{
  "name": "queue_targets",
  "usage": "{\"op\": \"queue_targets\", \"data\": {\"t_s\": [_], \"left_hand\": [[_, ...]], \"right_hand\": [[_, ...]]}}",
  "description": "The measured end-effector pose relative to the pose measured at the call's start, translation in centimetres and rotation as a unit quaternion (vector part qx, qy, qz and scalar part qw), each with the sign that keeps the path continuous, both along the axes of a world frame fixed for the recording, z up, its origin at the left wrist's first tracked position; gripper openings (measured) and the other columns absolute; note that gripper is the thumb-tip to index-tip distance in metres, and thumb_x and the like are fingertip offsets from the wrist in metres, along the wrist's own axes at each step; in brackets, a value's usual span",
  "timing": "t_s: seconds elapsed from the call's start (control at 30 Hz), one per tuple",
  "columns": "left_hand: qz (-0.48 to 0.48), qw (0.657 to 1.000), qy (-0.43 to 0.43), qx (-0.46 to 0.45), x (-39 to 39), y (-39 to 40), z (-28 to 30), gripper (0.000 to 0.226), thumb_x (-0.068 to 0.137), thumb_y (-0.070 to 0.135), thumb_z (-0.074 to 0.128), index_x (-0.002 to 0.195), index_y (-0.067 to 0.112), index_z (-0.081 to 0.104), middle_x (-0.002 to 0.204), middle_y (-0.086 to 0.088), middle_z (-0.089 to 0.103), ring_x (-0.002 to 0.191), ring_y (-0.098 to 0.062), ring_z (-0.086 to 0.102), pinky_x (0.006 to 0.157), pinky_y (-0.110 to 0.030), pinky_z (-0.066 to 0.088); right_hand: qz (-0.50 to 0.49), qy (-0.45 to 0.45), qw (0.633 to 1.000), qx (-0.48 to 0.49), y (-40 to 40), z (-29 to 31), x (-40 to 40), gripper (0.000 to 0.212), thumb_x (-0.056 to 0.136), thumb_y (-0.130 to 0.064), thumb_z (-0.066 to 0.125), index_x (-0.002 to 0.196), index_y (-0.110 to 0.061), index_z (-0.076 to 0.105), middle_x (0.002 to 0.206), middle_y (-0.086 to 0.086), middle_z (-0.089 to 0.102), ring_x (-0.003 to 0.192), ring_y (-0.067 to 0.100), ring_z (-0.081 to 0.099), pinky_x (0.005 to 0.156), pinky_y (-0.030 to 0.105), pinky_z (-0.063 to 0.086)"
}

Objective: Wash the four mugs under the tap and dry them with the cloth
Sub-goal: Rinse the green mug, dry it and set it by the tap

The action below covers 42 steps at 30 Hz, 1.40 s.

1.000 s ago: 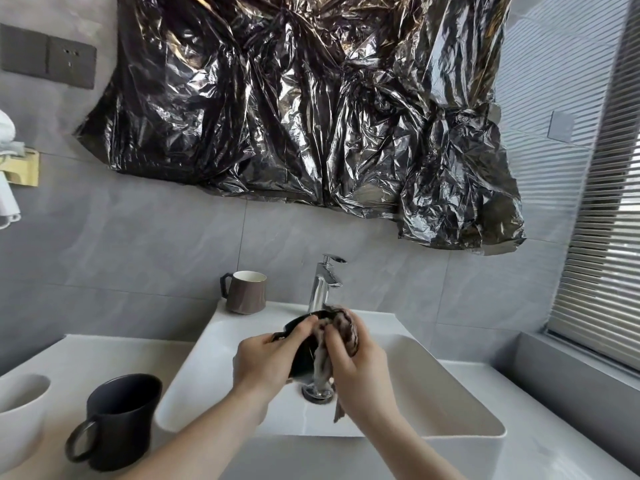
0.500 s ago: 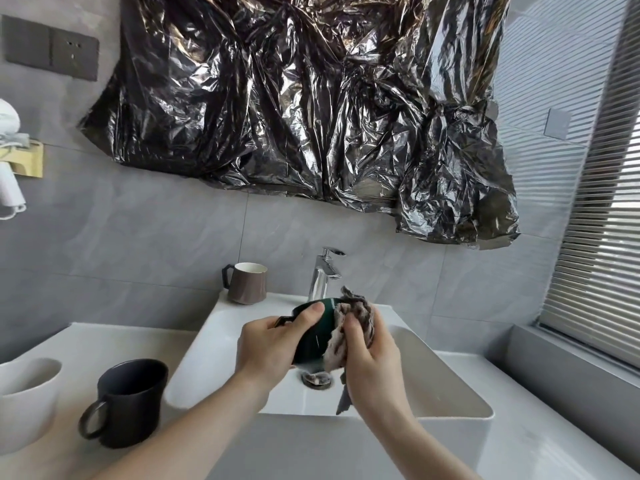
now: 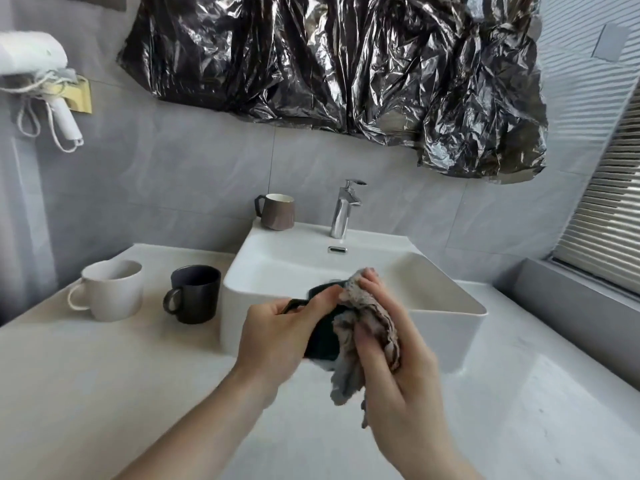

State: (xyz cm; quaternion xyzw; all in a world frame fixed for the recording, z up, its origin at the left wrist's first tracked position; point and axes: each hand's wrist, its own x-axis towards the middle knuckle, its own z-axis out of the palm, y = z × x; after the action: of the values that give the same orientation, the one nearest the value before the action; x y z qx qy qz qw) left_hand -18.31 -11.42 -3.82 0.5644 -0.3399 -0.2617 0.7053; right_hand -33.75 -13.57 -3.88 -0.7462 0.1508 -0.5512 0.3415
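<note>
My left hand (image 3: 273,337) grips a dark green mug (image 3: 323,341) in front of the white basin (image 3: 446,303). My right hand (image 3: 398,368) holds a grey-brown cloth (image 3: 367,327) pressed against the mug's side, hiding much of it. A black mug (image 3: 195,294) and a white mug (image 3: 110,289) stand upright on the counter left of the basin. A brown mug (image 3: 277,211) sits on the basin's back left corner, beside the chrome tap (image 3: 343,209). No water runs from the tap.
The pale counter (image 3: 104,375) runs on both sides of the basin. A white hair dryer (image 3: 38,71) hangs on the left wall. Crumpled black plastic (image 3: 346,64) covers the wall above the tap. Window blinds (image 3: 609,202) are at the right.
Both hands, with the mug and cloth, have come back from over the basin toward me. The view has pulled back and turned left, showing more of the counter.
</note>
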Motion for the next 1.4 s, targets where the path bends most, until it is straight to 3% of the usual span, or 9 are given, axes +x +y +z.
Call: {"op": "queue_targets", "data": {"t_s": [0.13,0.3,0.47,0.7,0.83,0.97,1.13,1.3,1.4], "left_hand": [[-0.002,0.999,0.047,0.006,-1.2,2.5,-2.4,0.082,0.045,0.066,0.088,0.079,-0.007,0.07,0.083,-0.018,0.079,0.087,-0.041,0.076,0.083,-0.06,0.061],[0.016,0.999,0.045,0.024,-1.2,2.2,-4.2,0.085,0.034,0.081,0.09,0.061,0.007,0.058,0.063,-0.008,0.057,0.064,-0.024,0.056,0.067,-0.044,0.052],[0.029,0.998,0.049,-0.005,-1.5,2.4,-5.0,0.103,0.039,0.081,0.09,0.077,-0.01,0.061,0.071,-0.013,0.067,0.071,-0.026,0.067,0.072,-0.054,0.062],[0.031,0.998,0.039,0.034,-1.1,2.1,-6.0,0.067,0.05,0.071,0.085,0.055,0.011,0.055,0.056,-0.001,0.052,0.056,-0.019,0.052,0.062,-0.036,0.044],[0.034,0.997,0.06,0.023,-1.0,1.9,-6.4,0.072,0.047,0.069,0.086,0.055,0.005,0.055,0.058,-0.003,0.054,0.056,-0.02,0.054,0.062,-0.036,0.045],[0.044,0.997,0.052,0.038,-0.3,1.3,-6.6,0.066,0.047,0.072,0.084,0.057,0.014,0.054,0.058,0.0,0.048,0.057,-0.018,0.046,0.061,-0.035,0.04],[0.034,0.995,0.084,0.034,-0.9,1.2,-7.7,0.068,0.046,0.067,0.088,0.055,0.004,0.062,0.059,-0.004,0.059,0.058,-0.021,0.057,0.062,-0.035,0.049],[0.05,0.995,0.074,0.033,-0.5,0.9,-7.4,0.063,0.045,0.07,0.087,0.056,0.013,0.062,0.058,-0.001,0.054,0.057,-0.019,0.052,0.062,-0.036,0.046],[0.05,0.995,0.081,0.024,-1.0,0.9,-7.6,0.066,0.046,0.067,0.09,0.051,0.012,0.055,0.056,-0.001,0.051,0.058,-0.02,0.051,0.062,-0.037,0.046]], "right_hand": [[0.004,0.02,0.98,0.199,-0.3,-0.9,-1.3,0.036,0.109,-0.018,0.049,0.095,-0.042,0.072,0.062,0.001,0.064,0.044,0.028,0.055,0.028,0.043,0.045],[-0.021,0.044,0.999,0.008,3.0,-3.2,-0.7,0.047,0.101,-0.01,0.053,0.14,-0.034,0.061,0.142,-0.02,0.063,0.135,0.022,0.06,0.1,0.039,0.057],[-0.016,0.042,0.961,0.272,0.2,-2.5,-0.9,0.028,0.11,-0.03,0.045,0.11,-0.047,0.067,0.082,0.008,0.07,0.039,0.034,0.058,0.028,0.04,0.046],[-0.053,0.1,0.989,0.09,1.4,-4.2,-0.2,0.048,0.097,-0.034,0.055,0.139,-0.058,0.053,0.139,-0.02,0.064,0.111,0.032,0.073,0.076,0.058,0.063],[-0.002,0.073,0.972,0.224,-0.9,-3.2,-0.2,0.022,0.107,-0.031,0.054,0.115,-0.046,0.068,0.097,-0.003,0.076,0.072,0.043,0.073,0.042,0.042,0.058],[-0.054,0.086,0.995,0.019,1.2,-4.9,0.4,0.038,0.099,-0.017,0.055,0.127,-0.039,0.068,0.142,-0.025,0.06,0.137,0.001,0.055,0.101,0.022,0.052],[0.01,0.052,0.956,0.288,-1.5,-4.8,0.4,0.025,0.108,-0.026,0.053,0.104,-0.04,0.074,0.088,0.0,0.075,0.053,0.027,0.071,0.035,0.042,0.053],[-0.066,0.028,0.997,0.026,1.8,-7.1,0.8,0.04,0.097,-0.013,0.055,0.131,-0.029,0.068,0.147,-0.012,0.06,0.139,0.009,0.055,0.106,0.032,0.051],[-0.057,0.0,0.995,0.085,-0.1,-7.3,0.4,0.038,0.105,-0.009,0.051,0.127,-0.035,0.068,0.132,-0.008,0.071,0.116,0.017,0.071,0.087,0.039,0.061]]}}
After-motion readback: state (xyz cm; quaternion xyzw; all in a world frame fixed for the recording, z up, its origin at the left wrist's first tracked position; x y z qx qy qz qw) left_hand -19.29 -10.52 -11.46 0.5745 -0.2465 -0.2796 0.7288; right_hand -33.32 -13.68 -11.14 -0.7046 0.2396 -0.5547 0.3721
